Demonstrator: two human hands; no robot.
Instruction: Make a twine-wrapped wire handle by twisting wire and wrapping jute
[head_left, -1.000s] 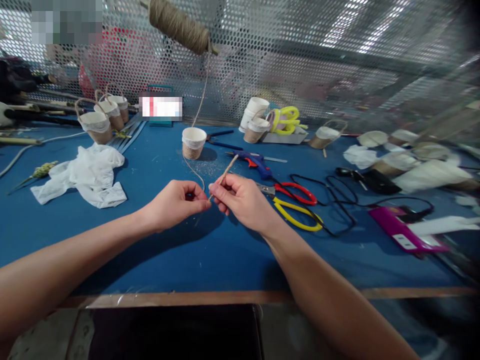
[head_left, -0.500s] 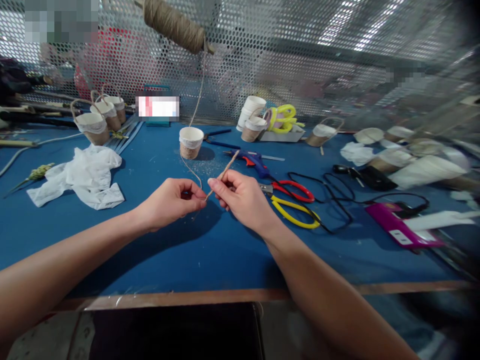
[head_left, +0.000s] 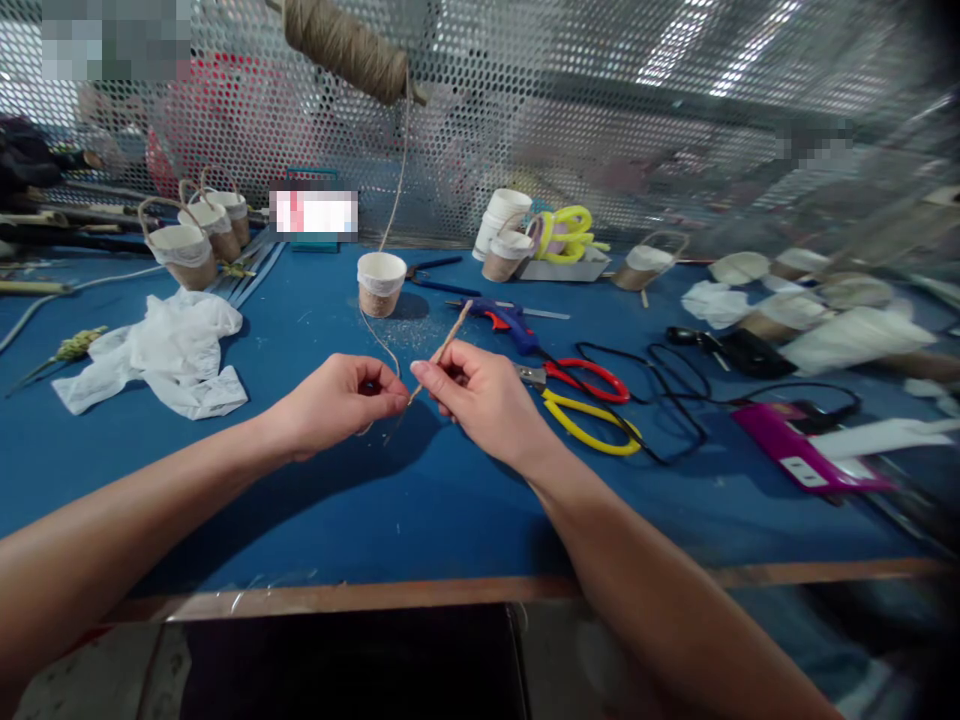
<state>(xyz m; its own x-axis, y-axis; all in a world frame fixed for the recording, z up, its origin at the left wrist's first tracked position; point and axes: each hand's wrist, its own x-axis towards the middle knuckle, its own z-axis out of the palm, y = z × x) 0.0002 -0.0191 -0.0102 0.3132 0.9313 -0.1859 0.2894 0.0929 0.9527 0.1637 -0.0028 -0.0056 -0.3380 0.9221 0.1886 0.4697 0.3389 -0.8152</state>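
Between thumb and fingers, my right hand (head_left: 480, 395) pinches a thin tan stick (head_left: 456, 328) that slants up and away. My left hand (head_left: 352, 395) is closed in a pinch on twine (head_left: 381, 340) at the lower end of the stick, where the two meet. The twine trails back past a small paper cup (head_left: 381, 286) with a white upper band and brown lower part, upright beyond my hands. More twine hangs from a spool (head_left: 345, 52) above. Whether it is one continuous strand behind the cup is hidden.
Yellow-and-red-handled pliers (head_left: 589, 430) and a blue glue gun (head_left: 504, 322) lie to the right, with black cords and a purple power strip (head_left: 806, 450). White cloth (head_left: 169, 350) lies left. Handled cups (head_left: 184, 255) stand at the back left. A perforated metal screen (head_left: 465, 120) rises behind.
Both hands have shifted very slightly, and the stick tip has moved a little left. The grips stay the same.
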